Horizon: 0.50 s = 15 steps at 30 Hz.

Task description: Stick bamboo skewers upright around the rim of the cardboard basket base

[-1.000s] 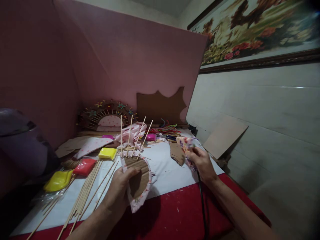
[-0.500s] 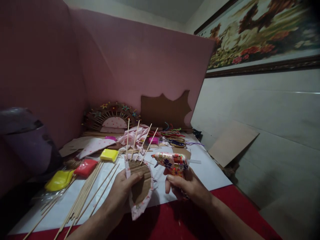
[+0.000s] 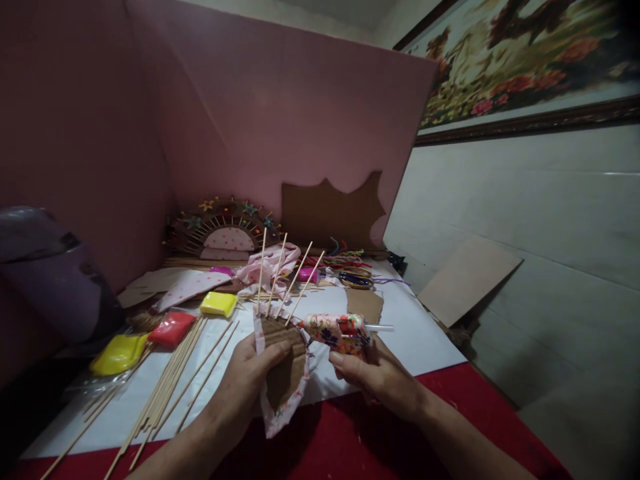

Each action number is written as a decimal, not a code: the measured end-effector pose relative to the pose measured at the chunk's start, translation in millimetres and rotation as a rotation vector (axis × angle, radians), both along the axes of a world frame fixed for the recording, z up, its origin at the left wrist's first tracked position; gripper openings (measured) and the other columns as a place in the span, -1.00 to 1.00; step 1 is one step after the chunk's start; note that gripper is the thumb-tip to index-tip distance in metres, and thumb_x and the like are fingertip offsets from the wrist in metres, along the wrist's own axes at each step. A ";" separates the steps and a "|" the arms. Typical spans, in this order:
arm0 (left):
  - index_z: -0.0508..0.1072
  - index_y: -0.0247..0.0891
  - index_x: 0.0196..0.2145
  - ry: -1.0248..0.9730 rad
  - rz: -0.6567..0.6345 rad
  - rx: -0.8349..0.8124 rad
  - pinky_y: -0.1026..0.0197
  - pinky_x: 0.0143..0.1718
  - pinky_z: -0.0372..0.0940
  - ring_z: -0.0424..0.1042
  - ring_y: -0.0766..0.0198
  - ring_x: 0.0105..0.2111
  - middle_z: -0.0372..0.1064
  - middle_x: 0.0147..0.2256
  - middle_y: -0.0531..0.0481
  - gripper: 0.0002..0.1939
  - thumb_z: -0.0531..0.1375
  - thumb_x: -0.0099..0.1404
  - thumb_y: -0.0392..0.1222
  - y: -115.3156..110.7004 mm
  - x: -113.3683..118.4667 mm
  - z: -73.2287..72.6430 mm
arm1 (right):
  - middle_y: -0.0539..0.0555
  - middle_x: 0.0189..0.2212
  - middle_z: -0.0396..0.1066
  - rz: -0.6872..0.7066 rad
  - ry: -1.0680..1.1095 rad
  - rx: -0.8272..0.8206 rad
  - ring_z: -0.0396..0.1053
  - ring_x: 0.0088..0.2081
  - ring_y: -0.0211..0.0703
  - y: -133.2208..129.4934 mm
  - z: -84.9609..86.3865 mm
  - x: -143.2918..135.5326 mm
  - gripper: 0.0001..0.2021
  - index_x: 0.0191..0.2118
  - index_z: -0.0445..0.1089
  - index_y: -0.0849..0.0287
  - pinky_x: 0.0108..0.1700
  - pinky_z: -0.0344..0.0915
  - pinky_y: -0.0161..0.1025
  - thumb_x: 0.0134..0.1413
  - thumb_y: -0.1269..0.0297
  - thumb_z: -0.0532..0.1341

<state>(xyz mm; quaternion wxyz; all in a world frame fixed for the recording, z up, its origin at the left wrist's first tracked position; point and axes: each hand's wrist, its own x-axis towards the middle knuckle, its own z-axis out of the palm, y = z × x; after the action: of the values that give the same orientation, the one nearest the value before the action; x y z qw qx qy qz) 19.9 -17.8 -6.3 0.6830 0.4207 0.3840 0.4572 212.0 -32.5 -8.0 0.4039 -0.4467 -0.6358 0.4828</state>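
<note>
My left hand [image 3: 250,377] is closed on a half-round cardboard piece [image 3: 284,373], its thumb lying flat on the brown face. Pink and white fabric wraps the edge of that piece. Several thin wooden sticks [image 3: 278,277] stand up from its top edge, spread like a fan. In my right hand [image 3: 373,373] is a flower-patterned glue gun [image 3: 336,331], fingers wrapped round its handle. A clear glue stick [image 3: 380,327] pokes out of its back. The nozzle points left, at the upper right edge of the cardboard piece; whether it touches cannot be told.
Loose wooden sticks [image 3: 167,380] lie at the left beside yellow [image 3: 219,304] and red [image 3: 171,329] clay packets. Behind are crumpled pink fabric [image 3: 265,263], scissors [image 3: 356,277] and a decorated fan-shaped piece [image 3: 227,230]. A brown cardboard cutout [image 3: 333,213] leans on the pink panel.
The glue gun has moved left, so its nozzle is now at the cardboard piece's edge. The cardboard piece stays in my left hand, shifted slightly right in view.
</note>
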 end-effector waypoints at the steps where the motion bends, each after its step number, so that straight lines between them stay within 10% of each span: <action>1: 0.46 -0.35 -0.29 0.002 -0.003 0.008 0.25 -0.42 0.29 0.46 0.21 -0.46 0.53 -0.41 -0.13 -0.82 0.16 0.12 -0.26 0.1 0.2 -0.6 | -0.06 -0.63 0.14 0.000 -0.003 -0.001 0.04 -0.63 -0.35 -0.1 -0.2 0.1 -0.78 -0.48 0.29 0.18 -0.64 -0.06 -0.36 0.01 0.13 0.15; 15: 0.45 -0.33 -0.29 0.045 0.013 0.000 0.23 -0.41 0.29 0.46 0.15 -0.39 0.51 -0.32 -0.16 -0.81 0.18 0.09 -0.26 1.1 1.7 -0.8 | -0.08 -0.70 0.10 0.031 0.014 -0.045 -0.01 -0.67 -0.37 -0.5 3.7 1.0 -0.73 -0.59 0.21 0.17 -0.64 -0.11 -0.33 0.04 0.17 0.12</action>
<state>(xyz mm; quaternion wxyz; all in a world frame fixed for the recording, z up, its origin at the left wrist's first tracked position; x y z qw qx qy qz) 21.6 -16.7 -7.1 0.6711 0.4283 0.4020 0.4523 213.0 -33.0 -4.2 0.3905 -0.4422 -0.6288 0.5065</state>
